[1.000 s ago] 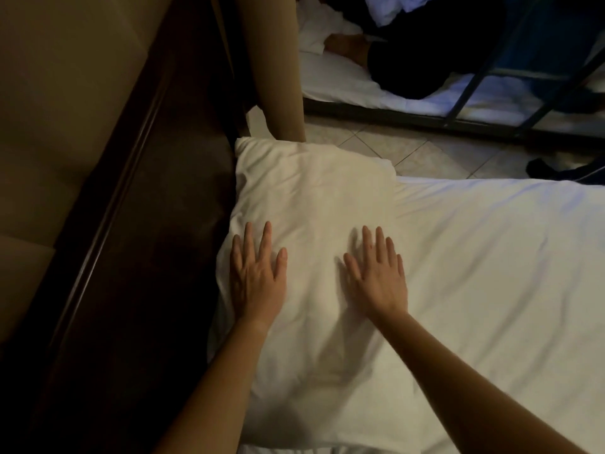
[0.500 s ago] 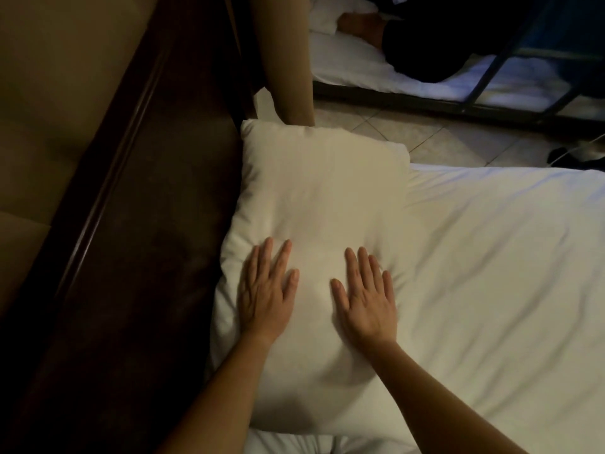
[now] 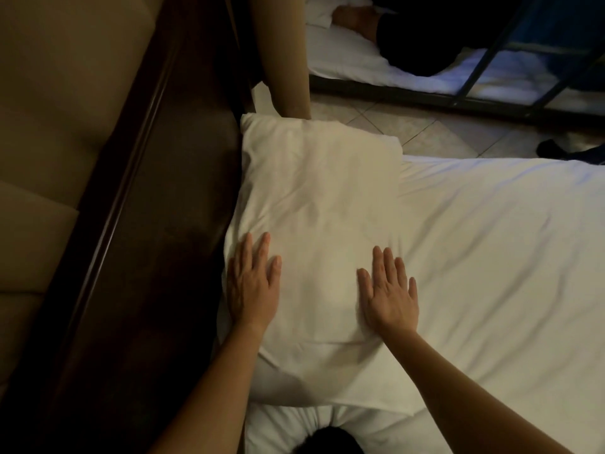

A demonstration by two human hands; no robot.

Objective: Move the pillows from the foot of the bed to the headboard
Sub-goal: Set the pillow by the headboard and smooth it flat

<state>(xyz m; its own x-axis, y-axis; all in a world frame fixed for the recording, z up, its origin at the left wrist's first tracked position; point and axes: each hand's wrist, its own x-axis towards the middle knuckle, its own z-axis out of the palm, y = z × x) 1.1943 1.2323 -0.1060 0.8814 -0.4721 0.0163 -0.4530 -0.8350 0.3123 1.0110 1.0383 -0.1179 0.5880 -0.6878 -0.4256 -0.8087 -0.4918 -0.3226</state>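
- Head view: white pillow (image 3: pixel 314 231) is lying at centre of frame on the white bed (image 3: pixel 507 257), its left edge touching the dark wooden headboard (image 3: pixel 170 224).
- Left hand (image 3: pixel 252 286) is resting flat, fingers spread, palm down on pillow's lower left edge, gripping nothing.
- Right hand (image 3: pixel 389 293) is pressing flat and open on pillow's lower right part, gripping nothing.
- Tiled floor (image 3: pixel 409 126) is showing at upper centre; a second bed with a dark frame (image 3: pixel 491 83) is sitting at upper right.

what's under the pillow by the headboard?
The pillow lies on the white bed sheet, both hands flat on top. A second white pillow peeks out below; the rest is covered.
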